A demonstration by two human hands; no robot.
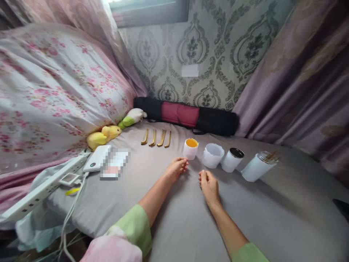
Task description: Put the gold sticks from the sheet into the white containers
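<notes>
Resting on the grey sheet (185, 225), the left hand (177, 167) lies loosely curled, holding nothing, the yellow-lined cup (190, 148) just beside its fingertips at one o'clock. The right hand (209, 185) is equally empty. On soft bedding, a nudge could tip that cup.

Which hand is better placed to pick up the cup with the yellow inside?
Probably the left hand: its fingers lie right beside the yellow-lined cup, while the right hand rests farther back.
</notes>
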